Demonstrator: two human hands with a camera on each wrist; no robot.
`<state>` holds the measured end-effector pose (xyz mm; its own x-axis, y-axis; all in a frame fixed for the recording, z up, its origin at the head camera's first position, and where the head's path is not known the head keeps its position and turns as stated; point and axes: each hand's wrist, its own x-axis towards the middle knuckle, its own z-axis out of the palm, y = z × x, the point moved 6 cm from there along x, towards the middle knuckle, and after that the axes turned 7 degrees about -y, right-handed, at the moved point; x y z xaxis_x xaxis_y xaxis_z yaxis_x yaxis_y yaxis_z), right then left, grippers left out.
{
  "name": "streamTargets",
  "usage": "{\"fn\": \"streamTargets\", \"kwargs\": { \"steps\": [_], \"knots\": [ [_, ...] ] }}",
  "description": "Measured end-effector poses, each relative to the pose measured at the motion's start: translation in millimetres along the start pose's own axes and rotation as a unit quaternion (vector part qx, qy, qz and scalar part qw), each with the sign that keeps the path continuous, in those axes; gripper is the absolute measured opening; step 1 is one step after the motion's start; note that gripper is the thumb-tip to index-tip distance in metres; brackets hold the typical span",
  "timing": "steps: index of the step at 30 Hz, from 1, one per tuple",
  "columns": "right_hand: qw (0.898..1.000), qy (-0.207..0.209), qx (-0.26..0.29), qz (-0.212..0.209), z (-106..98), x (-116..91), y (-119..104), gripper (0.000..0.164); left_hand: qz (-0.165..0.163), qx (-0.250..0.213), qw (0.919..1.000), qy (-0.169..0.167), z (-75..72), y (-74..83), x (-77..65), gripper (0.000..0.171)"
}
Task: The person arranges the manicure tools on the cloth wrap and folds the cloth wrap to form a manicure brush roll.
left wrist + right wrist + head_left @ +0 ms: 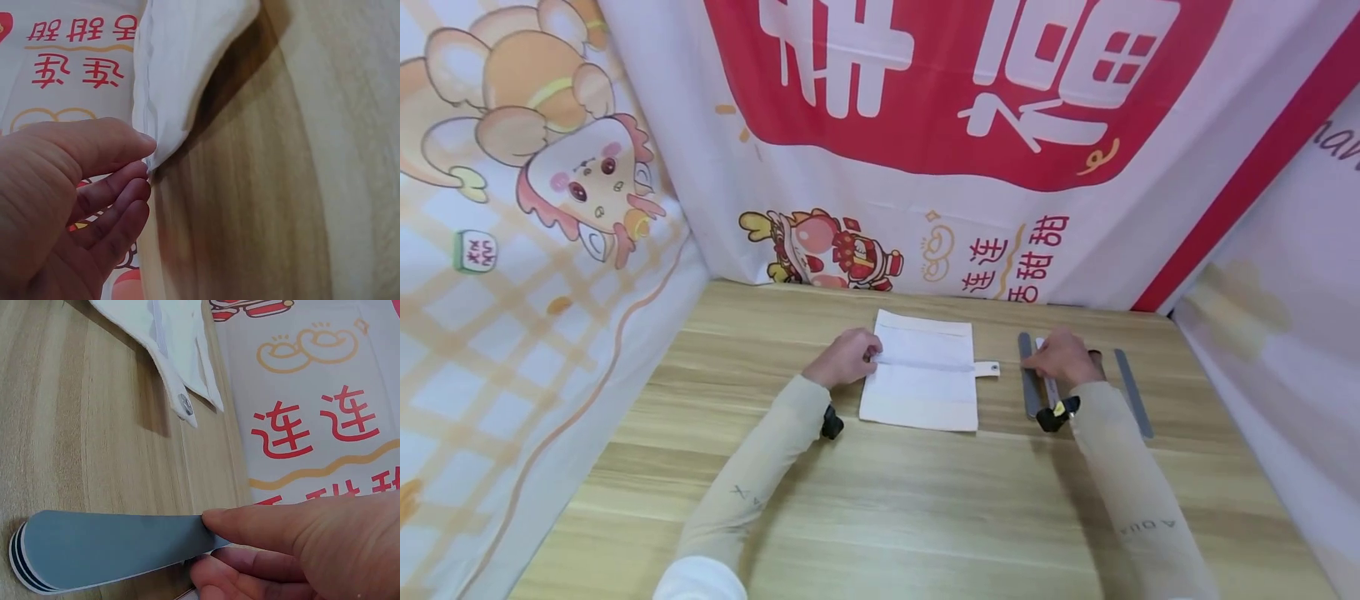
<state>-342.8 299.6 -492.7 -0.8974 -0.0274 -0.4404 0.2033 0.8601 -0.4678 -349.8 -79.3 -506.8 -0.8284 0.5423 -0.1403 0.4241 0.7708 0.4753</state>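
A white fabric pouch lies unfolded on the table, with a crease across its middle and a snap-button strap on its right side. My left hand pinches the pouch's left edge between thumb and fingers; in the left wrist view the pouch's edge is lifted off the wood. My right hand is at a grey nail file to the right of the pouch. In the right wrist view, the thumb lies on top of the nail file with fingers curled at its lower side; several layers show at its rounded end.
Another grey nail file lies farther right on the wooden table. A slim white item and a dark brown piece are partly hidden by my right hand. A printed cloth hangs along the table's back edge.
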Motion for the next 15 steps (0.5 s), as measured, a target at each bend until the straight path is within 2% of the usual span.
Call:
{"fn": "streamTargets", "kwargs": {
  "steps": [8, 15],
  "knots": [
    [0.999, -0.020, 0.013, 0.029, 2.4, 11.4, -1.5, 0.029, 0.001, -0.008, 1.0000, -0.001, -0.4, -5.6, 3.4, 0.018],
    [1.000, -0.026, 0.017, 0.002, 0.8, 12.0, -8.0, 0.033, 0.005, -0.007, 1.0000, 0.004, -0.9, -8.4, 5.0, 0.012]
  ]
}}
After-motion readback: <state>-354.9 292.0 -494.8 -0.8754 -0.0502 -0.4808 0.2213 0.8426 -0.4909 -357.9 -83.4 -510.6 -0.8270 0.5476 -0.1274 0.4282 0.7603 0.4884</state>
